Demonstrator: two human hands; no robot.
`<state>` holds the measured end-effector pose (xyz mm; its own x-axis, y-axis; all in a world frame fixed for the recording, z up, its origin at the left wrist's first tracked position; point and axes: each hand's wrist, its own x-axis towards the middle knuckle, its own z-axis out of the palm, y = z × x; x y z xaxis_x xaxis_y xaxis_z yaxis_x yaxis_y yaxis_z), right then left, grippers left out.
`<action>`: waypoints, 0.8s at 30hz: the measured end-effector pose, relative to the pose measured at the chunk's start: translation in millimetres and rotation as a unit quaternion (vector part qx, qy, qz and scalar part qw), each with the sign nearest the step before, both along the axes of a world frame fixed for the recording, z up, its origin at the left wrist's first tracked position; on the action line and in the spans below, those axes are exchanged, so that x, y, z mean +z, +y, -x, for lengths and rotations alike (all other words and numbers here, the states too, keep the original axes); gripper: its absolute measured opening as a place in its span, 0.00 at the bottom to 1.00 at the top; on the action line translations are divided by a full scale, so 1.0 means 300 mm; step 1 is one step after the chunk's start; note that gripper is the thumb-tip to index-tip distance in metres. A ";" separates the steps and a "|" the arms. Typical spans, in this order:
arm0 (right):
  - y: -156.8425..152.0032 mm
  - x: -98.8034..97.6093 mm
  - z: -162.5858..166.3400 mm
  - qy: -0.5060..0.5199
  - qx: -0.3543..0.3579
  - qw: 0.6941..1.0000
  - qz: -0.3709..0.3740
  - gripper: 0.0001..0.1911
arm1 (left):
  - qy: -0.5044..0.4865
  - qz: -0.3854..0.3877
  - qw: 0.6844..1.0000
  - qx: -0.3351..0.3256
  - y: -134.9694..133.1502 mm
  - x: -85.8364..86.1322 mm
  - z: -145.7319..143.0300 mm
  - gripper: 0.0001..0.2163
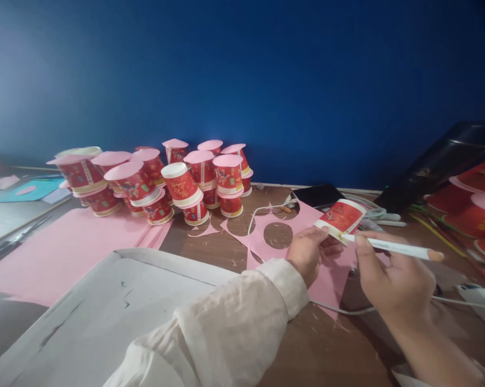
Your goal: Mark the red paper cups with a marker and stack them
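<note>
My left hand (pixel 312 250) grips a red paper cup (pixel 342 216) by its pale rim, the cup tilted on its side with its base up to the right. In my right hand (pixel 395 279) is a white pen (pixel 399 247), pinched between thumb and fingers. Its tip is at the cup's rim; whether it touches cannot be made out. Beneath both hands lies a pink paper sheet (pixel 334 285) with round holes cut out of it.
Stacked red cups (pixel 200 174), several topped with pink discs, stand along the blue wall. Pink sheets (pixel 65 247) and a white board (pixel 145 301) lie to the left. At right are a white cable (pixel 342 310), a black cylinder (pixel 431 161) and more red cups (pixel 473 209).
</note>
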<state>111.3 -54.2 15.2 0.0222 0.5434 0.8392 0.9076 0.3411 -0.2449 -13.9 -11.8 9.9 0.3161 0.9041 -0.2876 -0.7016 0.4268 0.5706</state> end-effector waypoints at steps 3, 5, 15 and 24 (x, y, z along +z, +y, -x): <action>0.001 0.006 0.000 0.005 0.005 1.000 0.000 0.08 | 0.003 0.003 1.000 -0.004 0.000 0.000 0.001 0.11; 0.002 0.005 -0.002 0.005 0.010 1.000 0.000 0.08 | 0.002 0.002 1.000 -0.003 -0.001 -0.002 0.001 0.11; 0.000 0.005 -0.002 0.013 0.008 1.000 0.005 0.08 | 0.003 -0.017 1.000 0.002 0.001 -0.016 -0.005 0.11; -0.003 0.004 0.004 0.030 -0.002 0.999 0.013 0.10 | 0.000 -0.030 1.000 0.002 0.003 -0.025 -0.007 0.14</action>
<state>110.2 -55.2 16.5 0.0746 0.5643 0.8222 0.8921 0.3307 -0.3079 -11.6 -10.9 2.3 0.3123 0.9212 -0.2321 -0.7031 0.3884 0.5957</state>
